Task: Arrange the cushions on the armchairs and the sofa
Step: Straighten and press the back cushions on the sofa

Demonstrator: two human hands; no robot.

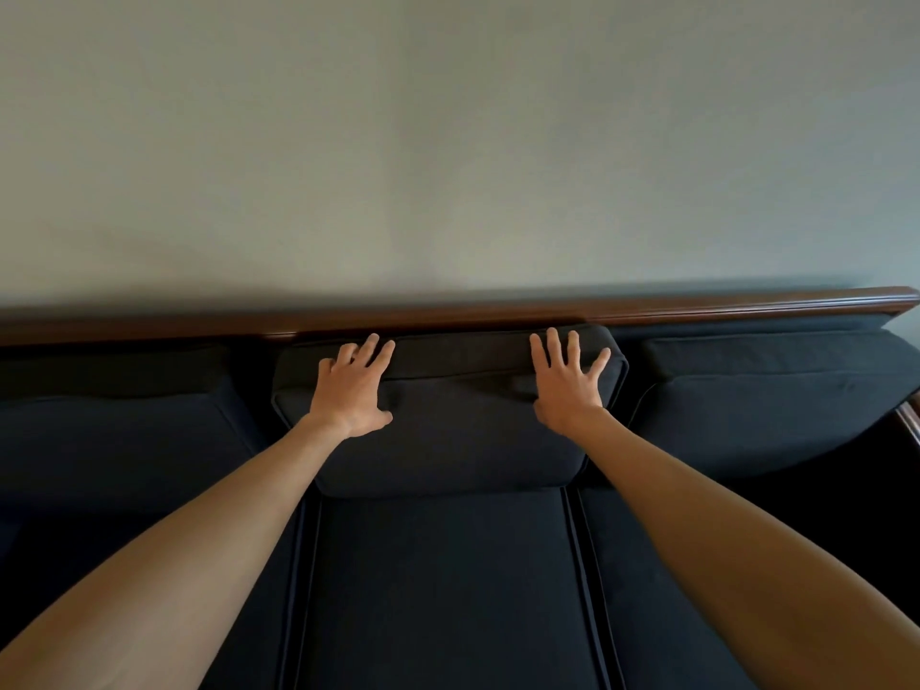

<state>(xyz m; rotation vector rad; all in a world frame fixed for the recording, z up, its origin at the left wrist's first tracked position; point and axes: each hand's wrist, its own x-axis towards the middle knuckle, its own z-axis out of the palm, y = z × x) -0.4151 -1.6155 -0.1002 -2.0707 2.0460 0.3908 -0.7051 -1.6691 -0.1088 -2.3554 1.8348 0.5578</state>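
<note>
A dark navy sofa fills the lower half of the view, with a wooden top rail (697, 306) along its back. The middle back cushion (458, 425) leans against the backrest. My left hand (351, 388) presses flat on its upper left part, fingers spread. My right hand (567, 381) presses flat on its upper right part, fingers spread too. Another back cushion (114, 440) stands to the left and one more (776, 405) to the right. The middle seat cushion (443, 590) lies below.
A plain grey-green wall (448, 141) rises behind the sofa. At the right edge a wooden armrest (908, 420) shows. Seat cushions extend to both sides under my forearms.
</note>
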